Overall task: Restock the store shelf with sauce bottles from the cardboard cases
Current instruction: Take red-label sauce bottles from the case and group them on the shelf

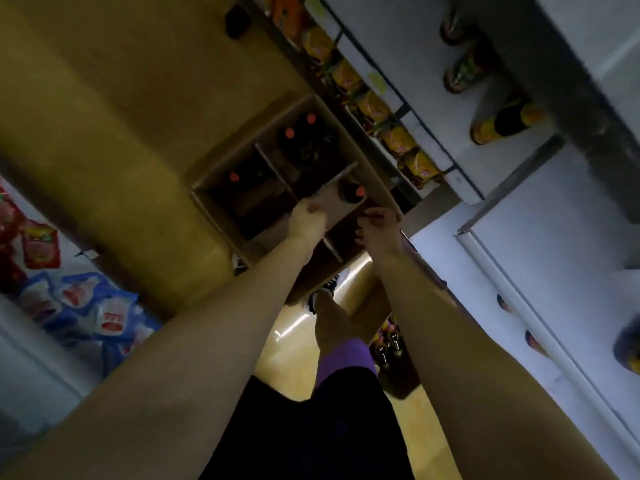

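Head view, tilted and blurred, looks down over both bare forearms into an open brown cardboard case (221, 216) standing on the yellowish floor (104, 98), just beside the foot of the white metal store shelf (519, 254). The case sits near the shelf, probably so each bottle travels only a short way.

Grey cardboard dividers (332, 185) split the case into cells, keeping the glass apart and upright. Dark sauce bottles with red caps (289, 133) stand in them: four caps counted, two together in the far cell, one in the left cell, one in the cell nearest the shelf. Other cells look dark and seemingly vacant, though shadow hides their bottoms.

Left hand (308, 221) reaches in and appears to pinch the top edge of a divider, fingers curled over it, likely to steady or shift it. Right hand (379, 232) hovers at the near rim with fingers loosely curled; blur prevents telling whether it grips the cardboard or anything at all.

On the shelf: three dark bottles with yellow and green labels (502, 123) on an upper tier, a row of some six yellow packets (374, 107) along a lower tier. A second case with dark bottles (389, 344) lies nearer the person's feet; at least two bottles show. Blue and red pouches (86, 306) fill the opposite rack.
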